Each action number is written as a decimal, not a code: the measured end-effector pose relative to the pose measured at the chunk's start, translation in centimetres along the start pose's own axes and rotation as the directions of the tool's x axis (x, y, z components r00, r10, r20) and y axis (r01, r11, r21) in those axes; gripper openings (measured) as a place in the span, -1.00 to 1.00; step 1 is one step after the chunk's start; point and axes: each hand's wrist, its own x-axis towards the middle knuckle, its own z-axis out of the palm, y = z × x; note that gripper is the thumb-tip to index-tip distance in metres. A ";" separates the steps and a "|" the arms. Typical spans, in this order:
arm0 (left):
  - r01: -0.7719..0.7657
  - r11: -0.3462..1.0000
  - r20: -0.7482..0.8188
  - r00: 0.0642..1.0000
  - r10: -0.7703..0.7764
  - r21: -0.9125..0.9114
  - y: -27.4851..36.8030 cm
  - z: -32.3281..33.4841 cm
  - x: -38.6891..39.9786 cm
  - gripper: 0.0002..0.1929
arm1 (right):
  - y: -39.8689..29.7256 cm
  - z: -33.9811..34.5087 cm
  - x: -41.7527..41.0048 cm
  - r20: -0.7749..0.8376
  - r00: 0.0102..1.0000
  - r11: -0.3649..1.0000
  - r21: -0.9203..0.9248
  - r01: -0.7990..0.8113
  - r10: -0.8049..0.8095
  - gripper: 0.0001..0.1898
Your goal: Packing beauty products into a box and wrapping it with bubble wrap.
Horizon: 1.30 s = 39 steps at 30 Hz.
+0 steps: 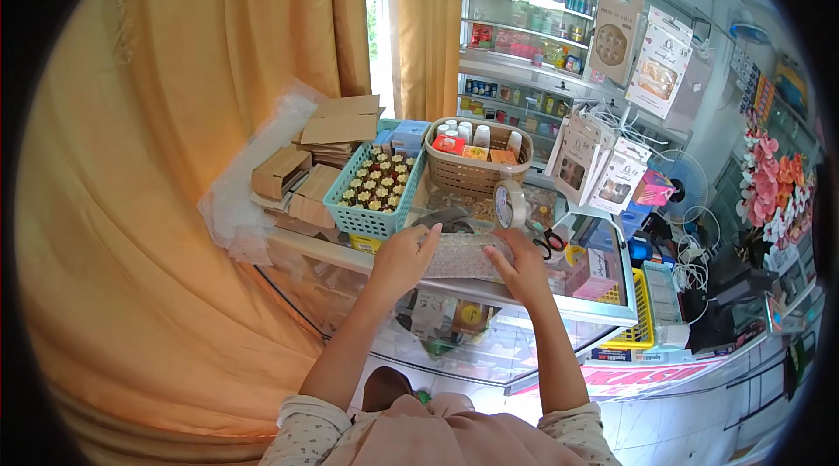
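Observation:
A bundle rolled in bubble wrap lies across the front of the glass display counter. My left hand grips its left end, thumb raised, and my right hand holds its right end. What the wrap encloses cannot be made out. Just beyond the bundle is a dark tool, probably a tape dispenser, partly hidden. A roll of clear tape stands on edge behind my right hand. Black-handled scissors lie to the right of that hand.
A teal basket holds bottles with gold caps; a tan basket holds white-capped bottles and small boxes. Folded cardboard and loose bubble wrap lie at left. A rack of press-on nail packs stands at right. A curtain hangs at left.

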 end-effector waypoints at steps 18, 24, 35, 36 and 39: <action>-0.131 0.985 0.120 0.982 0.145 -0.116 -1.2 0.2 0.2 -0.68 | -0.4 -0.1 -0.3 0.080 0.996 0.999 0.008 0.031 -0.032 -0.58; -0.145 0.973 0.137 0.976 0.171 -0.177 -1.4 0.1 0.0 -0.64 | -0.2 0.0 -0.4 0.044 0.995 0.996 0.020 0.092 -0.092 -0.61; -0.240 0.959 0.116 0.959 0.258 -0.148 -1.6 0.0 -0.2 -0.68 | -0.7 -0.8 -0.2 -0.021 0.963 0.959 -0.093 0.266 -0.269 -0.58; -0.234 0.954 0.116 0.959 0.257 -0.186 -1.4 0.1 -0.3 -0.69 | -0.8 -1.0 -0.1 -0.042 0.939 0.932 -0.141 0.334 -0.342 -0.56; -0.187 0.962 0.163 0.962 0.220 -0.197 -0.4 -0.7 -0.5 -0.69 | -1.5 -1.4 0.4 -0.010 0.949 0.944 -0.106 0.312 -0.315 -0.47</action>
